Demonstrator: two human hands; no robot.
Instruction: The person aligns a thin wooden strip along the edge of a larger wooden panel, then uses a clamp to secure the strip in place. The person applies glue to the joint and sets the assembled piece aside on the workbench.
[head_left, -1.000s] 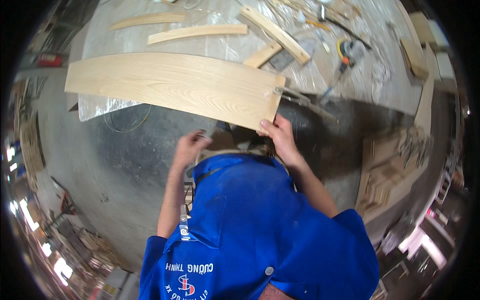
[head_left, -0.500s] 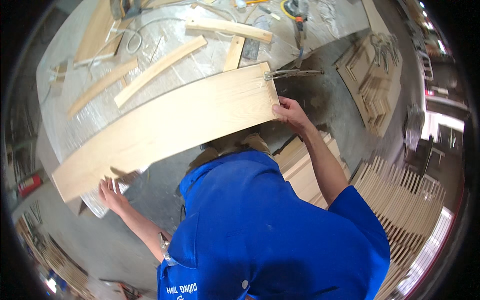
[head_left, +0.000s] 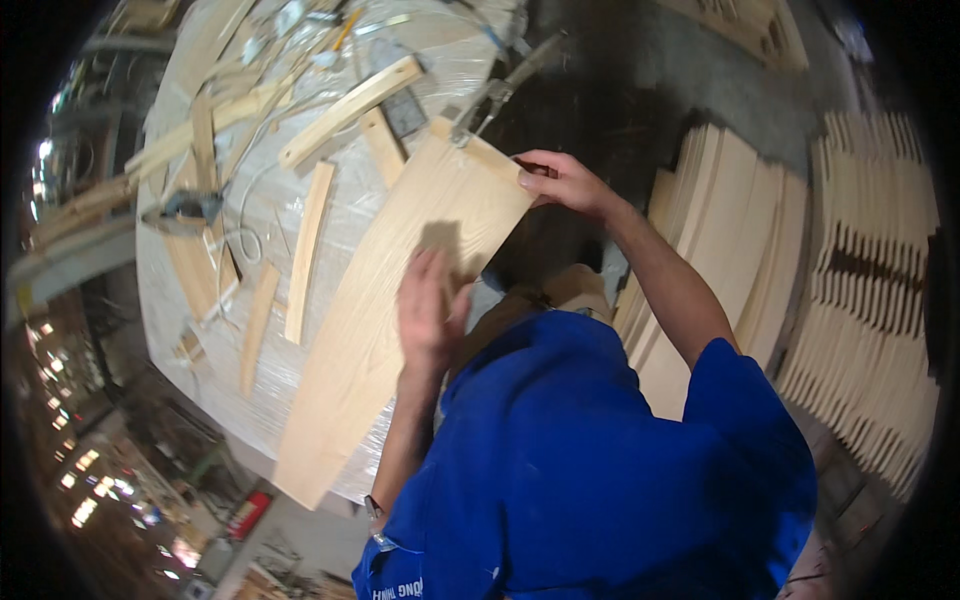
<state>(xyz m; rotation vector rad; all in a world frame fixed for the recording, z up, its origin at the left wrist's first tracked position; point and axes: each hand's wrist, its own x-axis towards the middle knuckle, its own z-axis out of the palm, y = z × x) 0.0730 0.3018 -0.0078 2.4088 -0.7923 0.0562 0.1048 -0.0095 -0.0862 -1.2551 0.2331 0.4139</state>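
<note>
A long pale wooden board (head_left: 365, 290) lies slanting across the plastic-covered table (head_left: 240, 395), its near end reaching past the table's edge. A metal locking clamp (head_left: 500, 95) grips the far end, where a narrow wooden strip (head_left: 490, 155) runs along the board's edge. My right hand (head_left: 565, 185) holds that end at its right corner, thumb on top and the other fingers partly hidden. My left hand (head_left: 430, 310) is over the middle of the board, fingers stretched out and slightly blurred, casting a shadow; whether it touches the wood I cannot tell.
Several loose wood strips (head_left: 310, 250), a white cable (head_left: 245, 235) and a pencil (head_left: 347, 30) lie on the table. Stacked boards (head_left: 720, 240) stand to my right, with a tall pile of slats (head_left: 860, 290) beyond. A red object (head_left: 250, 514) is at the lower left.
My left hand has moved from the board's left end to its middle. My right hand keeps its hold near the clamp. The view has turned, so the board now slants more steeply.
</note>
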